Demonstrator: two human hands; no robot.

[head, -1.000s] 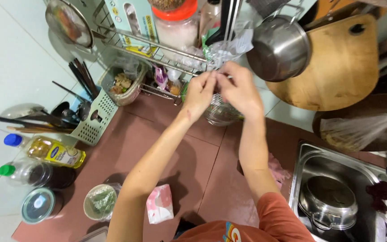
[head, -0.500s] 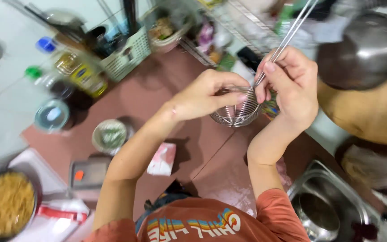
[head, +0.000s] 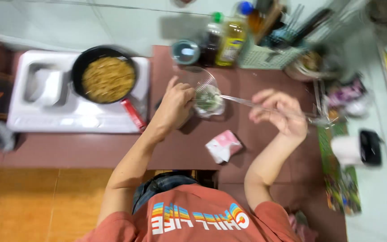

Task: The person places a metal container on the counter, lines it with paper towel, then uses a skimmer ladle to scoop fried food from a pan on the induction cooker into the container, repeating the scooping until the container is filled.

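Two hands are at work over the reddish-brown counter [head: 265, 148], and the frame is blurred, so fine detail is soft. The left hand [head: 175, 105] sits curled at the rim of a small clear container [head: 207, 96] with something green inside, fingers bent around its near side as if steadying it; how firmly it grips I cannot tell. The right hand [head: 278, 112] hangs to the right, fingers loosely pinched on the far end of a long thin metal utensil [head: 247, 103], whose tip reaches into the green contents. The container stands on the counter between a white stove [head: 36, 112], which carries a black pan of noodles [head: 106, 78], and a cluster of bottles [head: 222, 38] along the back wall. A crumpled pink-and-white packet [head: 222, 145] lies just in front, apart from both hands. By my reading, the step in hand is picking or stirring the greens inside the container with the utensil. The next move looks to call for a steady hold from the left hand so the container does not tip, and a careful close of the utensil tip on the greens before any lift, since the grip sits far back.
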